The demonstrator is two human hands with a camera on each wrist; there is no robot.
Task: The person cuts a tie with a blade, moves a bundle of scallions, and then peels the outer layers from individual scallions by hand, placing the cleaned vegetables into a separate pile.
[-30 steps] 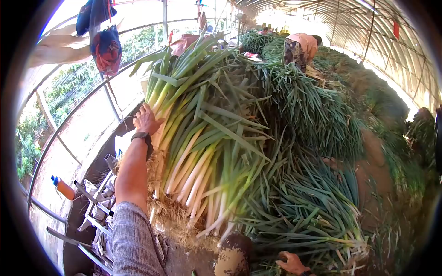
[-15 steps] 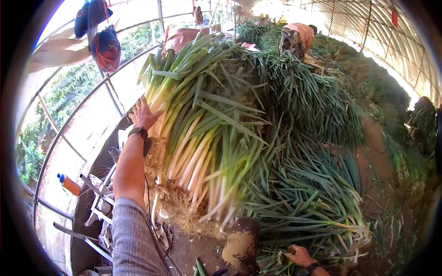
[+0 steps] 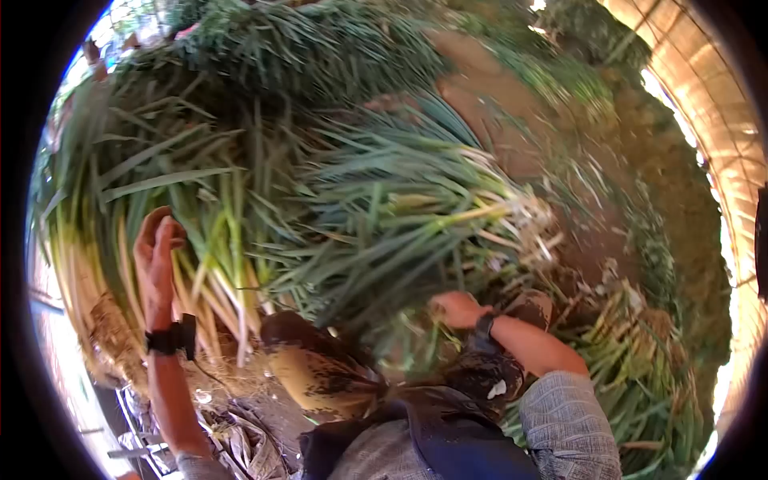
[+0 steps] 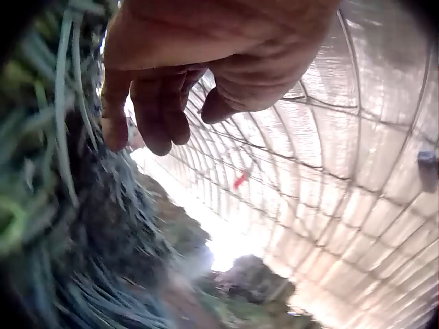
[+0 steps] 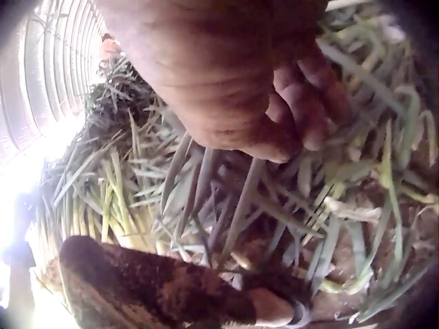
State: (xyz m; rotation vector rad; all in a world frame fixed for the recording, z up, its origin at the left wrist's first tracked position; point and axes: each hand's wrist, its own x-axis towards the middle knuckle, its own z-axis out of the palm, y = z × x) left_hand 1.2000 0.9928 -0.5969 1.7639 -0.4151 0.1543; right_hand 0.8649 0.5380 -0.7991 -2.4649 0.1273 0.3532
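My left hand point(image 3: 160, 248) is raised over the left pile of green onions point(image 3: 212, 300), beside their pale stalks. In the left wrist view its fingers point(image 4: 161, 116) hang loosely bent, with nothing between them. Low in front of my body, my right hand point(image 3: 458, 310) hovers over loose green leaves point(image 3: 408, 340). The right wrist view shows that hand's fingers point(image 5: 305, 103) loosely curled above scattered leaves, holding nothing visible. More green onions point(image 3: 424, 212) lie in front of it, roots toward the right.
My mud-marked trouser knee point(image 3: 320, 376) is between the hands. Another heap of green onions point(image 3: 632, 368) lies at right, by my sleeve point(image 3: 568, 416). Bare brown ground point(image 3: 496, 96) runs beyond the roots. A ribbed cover point(image 4: 343, 137) arches overhead.
The head view has swung down and to the right. My left hand has left the far left edge of the pile. My right hand has come further into view.
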